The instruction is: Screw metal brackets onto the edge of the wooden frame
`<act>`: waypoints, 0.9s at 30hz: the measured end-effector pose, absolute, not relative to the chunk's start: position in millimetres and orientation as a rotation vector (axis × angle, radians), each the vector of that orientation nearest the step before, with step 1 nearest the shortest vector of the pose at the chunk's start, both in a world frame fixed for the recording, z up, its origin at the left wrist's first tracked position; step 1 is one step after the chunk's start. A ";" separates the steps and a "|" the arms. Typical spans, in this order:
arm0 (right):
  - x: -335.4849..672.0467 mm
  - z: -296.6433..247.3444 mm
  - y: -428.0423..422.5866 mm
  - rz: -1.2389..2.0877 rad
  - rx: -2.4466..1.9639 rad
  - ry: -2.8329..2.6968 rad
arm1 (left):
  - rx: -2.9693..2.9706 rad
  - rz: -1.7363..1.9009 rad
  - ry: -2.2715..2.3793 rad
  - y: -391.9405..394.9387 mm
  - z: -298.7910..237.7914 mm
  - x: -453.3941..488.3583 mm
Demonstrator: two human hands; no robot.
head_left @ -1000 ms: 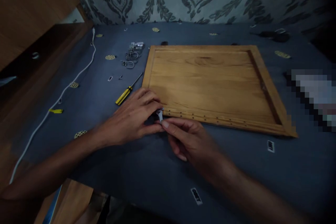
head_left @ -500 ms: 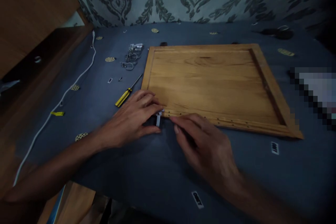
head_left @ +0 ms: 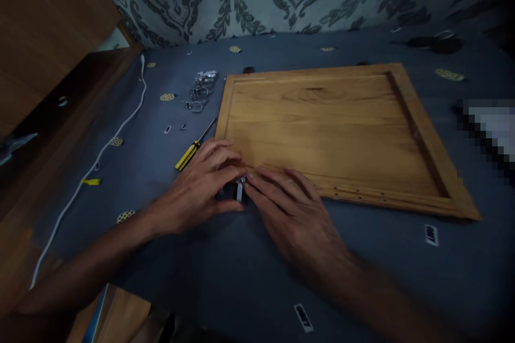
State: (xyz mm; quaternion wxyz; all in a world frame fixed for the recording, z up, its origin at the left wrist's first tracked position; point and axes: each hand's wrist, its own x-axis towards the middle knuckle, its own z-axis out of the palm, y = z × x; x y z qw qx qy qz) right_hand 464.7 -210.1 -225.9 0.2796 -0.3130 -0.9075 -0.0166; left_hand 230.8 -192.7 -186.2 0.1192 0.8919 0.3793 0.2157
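A framed wooden panel [head_left: 322,118] lies flat, with small dark holes along its near edge. At its near left corner is a small metal fitting [head_left: 240,188], perhaps a latch, with a flat tab pointing towards me. My left hand [head_left: 201,185] curls round this fitting, fingers on the frame and thumb beside the tab. My right hand [head_left: 293,214] lies along the near edge with its fingers stretched out, the index fingertip touching the fitting. Just past my left hand is a yellow-and-black screwdriver [head_left: 188,155]. Whether my right thumb presses on anything is hidden.
Several metal latches with wire loops [head_left: 201,91] lie left of the panel, near a tiny dark piece [head_left: 183,126]. A white cable [head_left: 120,126] crosses the patterned blue cloth [head_left: 193,284]. A dark tool [head_left: 434,43] lies at the back right; a wooden cabinet [head_left: 52,27] stands left.
My right hand has moved left along the near edge to the metal fitting, its fingers going from bunched to stretched out. My left hand stays at the fitting. The view has shifted slightly.
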 end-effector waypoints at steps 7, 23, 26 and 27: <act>463.2 -228.4 -213.0 -0.032 -0.862 -2.437 | 2.580 0.639 1.124 -193.4 -188.0 230.6; 462.5 -223.3 -213.7 -0.069 -0.866 -2.464 | 2.577 0.609 1.212 -196.5 -184.3 227.1; 463.0 -223.8 -213.8 -0.069 -0.877 -2.471 | 2.554 0.631 1.199 -196.3 -185.3 226.7; 463.2 -224.2 -213.9 -0.068 -0.882 -2.474 | 2.551 0.638 1.199 -196.3 -185.6 226.5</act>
